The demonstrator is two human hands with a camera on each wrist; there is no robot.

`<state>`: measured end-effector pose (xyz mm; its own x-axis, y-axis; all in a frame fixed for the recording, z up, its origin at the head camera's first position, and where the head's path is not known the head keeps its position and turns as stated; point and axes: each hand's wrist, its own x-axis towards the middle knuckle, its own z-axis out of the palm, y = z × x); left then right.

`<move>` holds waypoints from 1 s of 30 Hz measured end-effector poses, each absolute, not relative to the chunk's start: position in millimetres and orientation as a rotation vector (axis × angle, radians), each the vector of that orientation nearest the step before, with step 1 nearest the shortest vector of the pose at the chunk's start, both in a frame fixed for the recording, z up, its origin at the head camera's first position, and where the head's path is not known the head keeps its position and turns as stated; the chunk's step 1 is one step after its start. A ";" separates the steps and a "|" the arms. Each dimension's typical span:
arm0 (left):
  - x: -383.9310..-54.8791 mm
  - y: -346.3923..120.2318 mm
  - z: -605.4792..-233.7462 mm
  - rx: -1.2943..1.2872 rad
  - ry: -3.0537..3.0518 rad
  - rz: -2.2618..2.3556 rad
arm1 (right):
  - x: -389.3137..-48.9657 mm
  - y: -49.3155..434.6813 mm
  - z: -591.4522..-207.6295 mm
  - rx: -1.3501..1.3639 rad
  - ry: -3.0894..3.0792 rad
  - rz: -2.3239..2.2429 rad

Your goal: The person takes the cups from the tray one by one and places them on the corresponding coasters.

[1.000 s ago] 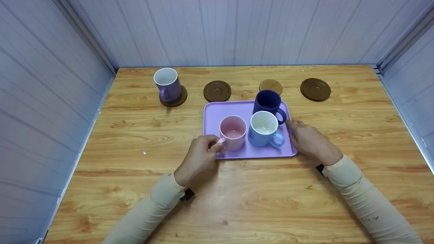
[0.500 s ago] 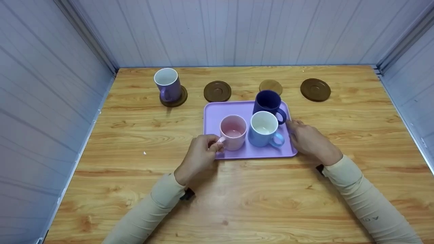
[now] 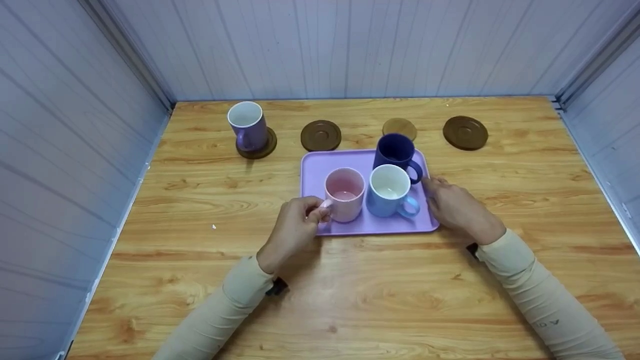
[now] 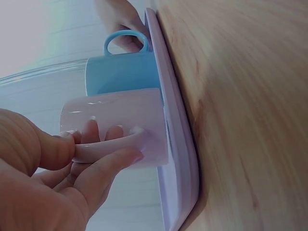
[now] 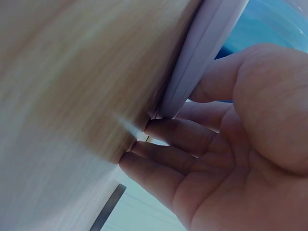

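Note:
A pink mug (image 3: 346, 206) stands on the near-left part of a lilac tray (image 3: 336, 162). My left hand (image 3: 295, 222) pinches its handle between thumb and fingers, and the fingertips lie close to the mug's side in the left wrist view. Whether the mug's base touches the tray cannot be told. A light blue mug (image 3: 385, 200) is right beside it, and a dark blue mug (image 3: 385, 159) stands behind that one. At the tray's right edge, my right hand (image 3: 457, 207) holds the rim, thumb over it and fingers outside, with some fingertips on the wooden table.
A purple mug (image 3: 255, 131) sits on a dark brown coaster (image 3: 270, 145) at the far left. Behind the tray lie another dark coaster (image 3: 320, 135), a lighter wooden coaster (image 3: 400, 125) and a dark coaster (image 3: 465, 132) farther right. Panel walls (image 3: 325, 50) enclose the table.
The pink mug has shifted very slightly up and to the right in the head view, with my left hand on its handle. My right hand and the other mugs show no clear movement.

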<state>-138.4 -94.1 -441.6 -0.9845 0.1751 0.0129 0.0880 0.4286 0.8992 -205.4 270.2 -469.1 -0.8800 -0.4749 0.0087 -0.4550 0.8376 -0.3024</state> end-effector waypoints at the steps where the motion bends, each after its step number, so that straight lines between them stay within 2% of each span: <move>1: -138.1 -94.4 -440.6 0.229 2.589 1.621 | -205.3 270.0 -468.8 -0.745 2.947 -0.458; 11: -138.5 -95.3 -426.1 0.182 2.600 1.716 | -205.5 269.8 -468.6 -0.840 2.980 -0.432; 20: -141.9 -99.2 -394.0 0.204 2.705 1.784 | -206.3 268.6 -462.8 -0.814 2.957 -0.426; 30: -156.2 -102.2 -364.8 0.113 2.800 1.849 | -204.6 269.9 -469.1 -0.784 2.963 -0.434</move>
